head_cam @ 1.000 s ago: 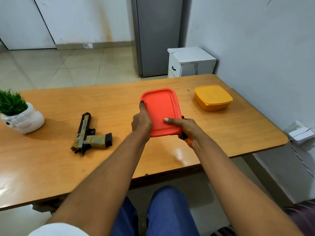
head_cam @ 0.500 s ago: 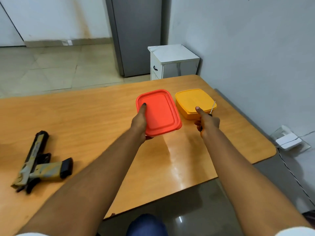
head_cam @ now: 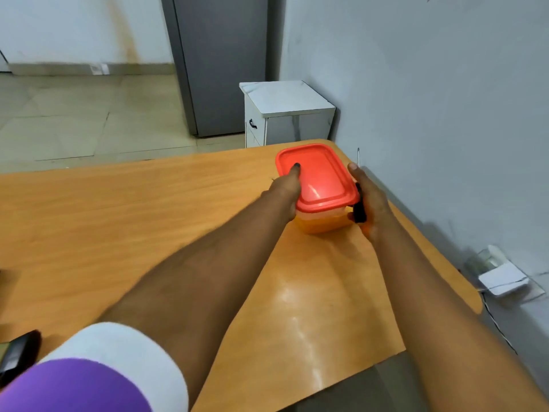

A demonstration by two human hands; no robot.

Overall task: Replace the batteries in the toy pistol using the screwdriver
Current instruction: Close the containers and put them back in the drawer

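Item: red-lidded container (head_cam: 319, 176), stacked on the orange container (head_cam: 322, 223), right of centre, near the far right corner of the wooden table (head_cam: 118, 209).

Left hand (head_cam: 286, 190): on the red lid's left edge, thumb laid flat on top; the other fingers are hidden behind the box, so whether they curl round it cannot be told.

Right hand (head_cam: 370, 203): against the right side of the stack, fingers curled round the black handle of the screwdriver (head_cam: 359, 200); its thin metal shaft stands up past the thumb, toward the wall.

Toy pistol (head_cam: 17, 356): only a dark end shows at the lower left edge, well apart from both hands.

Risks, as judged:
- Stack sits near the table's right edge; a push from the left hand could send it off the side.
- The upper box may rest loosely on the lower lid; an uneven press could tip it or make it slide.
- Right hand does double duty, so the screwdriver may slip from it, or its tip may scrape the wall.
- Neither box shows its contents; whether batteries lie inside is unknown.

Surroundings: white bedside cabinet (head_cam: 285, 114) behind the table, upper centre; grey refrigerator (head_cam: 219, 63) left of it; white adapter (head_cam: 503, 279) with cable on the floor at right. A purple and white sleeve (head_cam: 98, 373) fills the lower left.

Obstruction: none between hands and stack; the stack itself occupies both hands, away from the pistol.
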